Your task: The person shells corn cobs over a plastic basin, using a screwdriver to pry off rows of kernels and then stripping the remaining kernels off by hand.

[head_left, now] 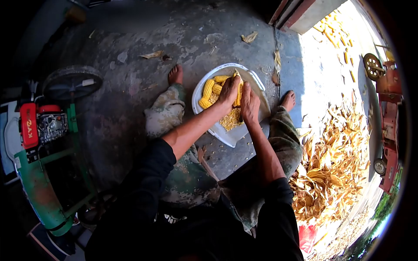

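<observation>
Both my hands are closed round one yellow corn cob, held upright over a white basin. My left hand wraps the cob from the left side, and my right hand presses on it from the right, thumb up. Several whole cobs lie in the left part of the basin. Loose kernels are heaped beneath my hands, toward the near side. The fingers on the far side of the cob are partly hidden.
A green machine with a red engine and a wheel stands at the left. Dry husks are piled on the right. Cobs lie outside, near a red vehicle. My bare feet flank the basin.
</observation>
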`<state>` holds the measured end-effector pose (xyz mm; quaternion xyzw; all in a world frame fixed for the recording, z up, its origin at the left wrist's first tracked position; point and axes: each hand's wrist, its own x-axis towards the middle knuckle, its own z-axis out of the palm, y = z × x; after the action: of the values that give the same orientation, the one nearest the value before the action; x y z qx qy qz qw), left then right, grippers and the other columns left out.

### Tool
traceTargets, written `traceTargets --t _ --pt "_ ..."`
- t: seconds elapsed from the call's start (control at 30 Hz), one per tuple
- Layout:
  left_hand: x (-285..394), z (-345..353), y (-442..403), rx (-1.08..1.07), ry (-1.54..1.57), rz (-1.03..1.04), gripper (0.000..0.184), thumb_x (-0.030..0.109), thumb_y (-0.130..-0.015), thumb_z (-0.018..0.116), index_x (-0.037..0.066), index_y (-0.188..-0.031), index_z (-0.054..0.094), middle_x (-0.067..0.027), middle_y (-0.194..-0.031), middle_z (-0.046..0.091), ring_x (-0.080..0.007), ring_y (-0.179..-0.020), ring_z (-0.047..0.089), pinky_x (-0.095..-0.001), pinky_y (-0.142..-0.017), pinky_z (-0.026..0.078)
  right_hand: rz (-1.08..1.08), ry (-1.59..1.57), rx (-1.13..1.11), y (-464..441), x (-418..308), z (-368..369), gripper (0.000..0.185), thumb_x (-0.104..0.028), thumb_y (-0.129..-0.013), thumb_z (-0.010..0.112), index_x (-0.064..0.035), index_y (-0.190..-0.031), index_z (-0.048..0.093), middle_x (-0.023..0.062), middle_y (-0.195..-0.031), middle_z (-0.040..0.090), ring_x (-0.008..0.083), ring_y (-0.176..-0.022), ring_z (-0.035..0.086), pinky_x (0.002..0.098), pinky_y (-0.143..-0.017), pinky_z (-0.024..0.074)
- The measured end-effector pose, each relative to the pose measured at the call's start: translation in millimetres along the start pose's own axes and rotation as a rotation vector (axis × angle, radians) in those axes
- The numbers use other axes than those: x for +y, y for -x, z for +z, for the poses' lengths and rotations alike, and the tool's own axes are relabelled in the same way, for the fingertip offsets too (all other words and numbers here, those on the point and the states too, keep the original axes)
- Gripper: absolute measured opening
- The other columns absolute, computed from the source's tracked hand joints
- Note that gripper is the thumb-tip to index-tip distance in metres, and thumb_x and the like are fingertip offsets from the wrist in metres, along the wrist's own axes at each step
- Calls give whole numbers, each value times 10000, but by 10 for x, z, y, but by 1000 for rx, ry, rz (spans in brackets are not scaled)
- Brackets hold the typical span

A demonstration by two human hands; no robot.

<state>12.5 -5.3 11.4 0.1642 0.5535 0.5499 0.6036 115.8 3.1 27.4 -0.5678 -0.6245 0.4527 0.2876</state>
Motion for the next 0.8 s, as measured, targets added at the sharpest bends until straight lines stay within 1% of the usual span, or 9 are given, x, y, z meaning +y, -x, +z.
traceTargets --t 0.13,0.2,0.3,0.4,0.47,0.57,0.63,0.73,0.8 --pt "-53 -26 -59 8 -67 20 613 483 -986 450 11 -1376 411 -159 -1360 476 -260 -1262 447 -358 -1051 354 -22 53 103 -21 105 19 675 -545 -1006 378 74 -912 630 232 -691 586 332 -640 571 426 -654 443" --pt "-13 -33 -74 -63 -15 40 624 490 -985 450 12 -1384 403 -158 -1378 463 -264 -1268 440 -365 -1053 353 22 -271 44 -10 89 6 654 -534 -1008 389 72 -933 624 212 -698 589 292 -638 553 401 -648 447" --pt "39 -60 -95 -60 28 34 648 507 -984 444 12 -1400 388 -163 -1414 434 -272 -1293 424 -368 -1058 352 68 -320 -12 12 -24 -16 617 -516 -1007 415 65 -946 612 196 -723 595 266 -660 549 396 -641 443" --pt "-30 -82 -140 -22 3 11 672 523 -982 439 15 -1416 370 -166 -1441 410 -274 -1314 411 -364 -1067 349 -127 -89 -3 1 86 77 586 -501 -1004 436 56 -938 605 202 -758 604 268 -690 556 405 -650 440" --pt "-92 -134 -159 -45 16 -19 692 535 -979 437 12 -1425 355 -169 -1456 395 -275 -1332 398 -361 -1079 340 -126 -127 20 40 77 88 560 -480 -1007 441 50 -917 598 206 -759 603 275 -703 563 411 -660 441" --pt "-21 -73 -78 15 -24 -36 697 535 -979 442 16 -1433 343 -158 -1443 410 -266 -1313 415 -358 -1070 353 -71 -18 -8 27 104 45 537 -450 -1020 424 48 -918 598 210 -768 605 271 -712 567 405 -681 452" --pt "16 -5 -27 -10 95 -59 520 465 -994 479 70 -1331 461 -85 -1194 554 -193 -1084 562 -356 -903 482 -72 -143 101 1 128 25 537 -436 -1033 394 50 -948 607 189 -766 611 239 -718 565 396 -690 458" --pt "-52 -42 -131 -32 89 10 506 456 -998 475 61 -1313 477 -85 -1206 552 -182 -1078 563 -350 -893 487 -65 -225 81 13 148 32 541 -436 -1037 387 55 -1008 613 160 -807 626 204 -753 562 376 -714 463" --pt "-68 -67 -162 -44 108 0 542 460 -995 480 47 -1345 460 -89 -1266 531 -192 -1145 531 -352 -951 453 -6 -278 26 15 129 -8 554 -450 -1033 391 59 -1036 610 151 -837 631 198 -782 568 371 -726 463"
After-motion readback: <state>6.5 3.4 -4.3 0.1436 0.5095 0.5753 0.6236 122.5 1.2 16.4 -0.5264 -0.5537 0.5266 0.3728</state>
